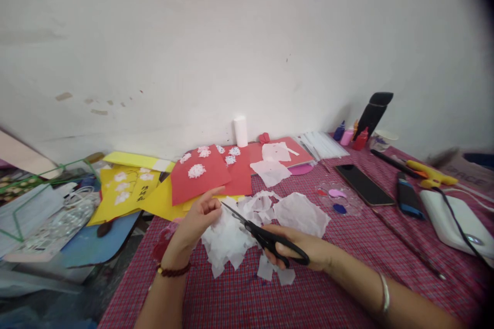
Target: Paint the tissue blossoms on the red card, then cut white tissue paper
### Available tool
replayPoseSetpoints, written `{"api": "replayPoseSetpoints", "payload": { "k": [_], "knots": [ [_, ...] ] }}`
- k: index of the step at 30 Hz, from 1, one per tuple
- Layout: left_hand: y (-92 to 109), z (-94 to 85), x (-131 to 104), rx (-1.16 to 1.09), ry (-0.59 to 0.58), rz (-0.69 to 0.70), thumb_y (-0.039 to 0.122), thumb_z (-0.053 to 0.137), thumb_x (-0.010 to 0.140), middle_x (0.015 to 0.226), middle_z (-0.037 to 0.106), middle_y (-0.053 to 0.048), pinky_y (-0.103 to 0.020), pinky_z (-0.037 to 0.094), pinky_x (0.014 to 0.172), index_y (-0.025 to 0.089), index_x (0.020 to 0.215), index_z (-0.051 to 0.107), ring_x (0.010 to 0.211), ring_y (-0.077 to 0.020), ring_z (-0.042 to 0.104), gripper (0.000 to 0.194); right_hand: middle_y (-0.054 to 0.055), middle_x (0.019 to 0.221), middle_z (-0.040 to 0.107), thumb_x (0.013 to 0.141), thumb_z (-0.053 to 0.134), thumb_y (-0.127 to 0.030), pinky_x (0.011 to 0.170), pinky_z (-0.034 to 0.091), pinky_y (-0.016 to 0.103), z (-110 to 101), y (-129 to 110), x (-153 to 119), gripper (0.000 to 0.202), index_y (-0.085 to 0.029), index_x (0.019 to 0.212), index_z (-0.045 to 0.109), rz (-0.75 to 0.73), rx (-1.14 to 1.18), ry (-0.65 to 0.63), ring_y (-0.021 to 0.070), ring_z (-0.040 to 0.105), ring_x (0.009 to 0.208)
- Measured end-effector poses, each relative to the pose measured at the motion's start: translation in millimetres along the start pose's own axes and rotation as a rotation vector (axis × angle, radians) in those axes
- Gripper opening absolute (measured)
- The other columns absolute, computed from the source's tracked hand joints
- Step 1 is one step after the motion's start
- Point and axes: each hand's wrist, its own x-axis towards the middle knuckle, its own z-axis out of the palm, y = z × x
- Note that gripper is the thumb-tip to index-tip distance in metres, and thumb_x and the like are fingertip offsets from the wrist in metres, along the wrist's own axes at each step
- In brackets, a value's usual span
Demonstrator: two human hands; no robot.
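Note:
My right hand (287, 247) grips a pair of black-handled scissors (266, 236), its fingers through the handles. The blades point up and left, their tips close to the fingertips of my left hand (206, 211). That hand is closed in a pinch on thin white paper, of which little shows between the fingers. Beneath both hands lies a loose pile of white tissue paper pieces (229, 239). A larger torn tissue sheet (301, 214) spreads behind my right hand. Small white paper squares (265, 268) lie on the checked cloth just below the scissors.
Red cards (198, 185) with white paper blossoms and a yellow card (123, 193) lie behind. Rightward are a phone (365, 185), a brush (409, 244), a white power bank (459, 221), a yellow glue gun (432, 174) and paint bottles (360, 140). A wall (247, 51) stands at the back.

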Motion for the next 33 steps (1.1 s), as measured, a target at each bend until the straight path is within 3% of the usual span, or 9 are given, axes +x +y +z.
{"api": "replayPoseSetpoints", "payload": {
  "k": [15,21,28,33],
  "knots": [
    [-4.2,1.8,2.5,-0.005,-0.037,-0.048,0.023,0.064,0.071,0.061,0.041,0.008,-0.020,0.020,0.049,0.018,0.129,0.052,0.050,-0.0074,0.030,0.059,-0.001,0.071,0.055,0.078,0.067,-0.057,0.045,0.033,0.015,1.2,4.5,0.9,0.057,-0.012,0.111,0.055,0.039,0.003,0.083,0.0035,0.047,0.051],
    [-10.9,0.4,5.2,-0.037,-0.037,-0.113,0.022,0.065,0.068,0.060,0.039,0.008,-0.019,0.018,0.047,0.014,0.127,0.052,0.048,-0.0058,0.028,0.061,-0.004,0.066,0.056,0.077,0.070,-0.051,0.042,0.033,0.014,0.1,8.1,2.9,0.054,-0.014,0.113,0.055,0.123,-0.037,0.127,0.0033,0.045,0.046],
    [-8.3,2.9,5.7,-0.103,0.037,-0.179,0.032,0.067,0.071,0.063,0.043,0.007,-0.019,0.023,0.046,0.015,0.126,0.052,0.049,-0.0062,0.034,0.060,-0.006,0.060,0.052,0.078,0.069,-0.051,0.037,0.028,0.014,1.7,6.6,4.1,0.052,-0.012,0.110,0.056,0.099,-0.064,0.141,0.0020,0.040,0.039],
    [-0.6,1.6,0.7,-0.063,-0.060,-0.090,0.022,0.068,0.069,0.071,0.050,0.005,-0.019,0.033,0.050,0.018,0.127,0.051,0.058,-0.0084,0.043,0.061,-0.006,0.060,0.051,0.076,0.069,-0.054,0.037,0.028,0.015,1.0,5.9,5.8,0.054,-0.012,0.106,0.055,0.099,-0.038,0.184,0.0025,0.041,0.039]
  ]
}}
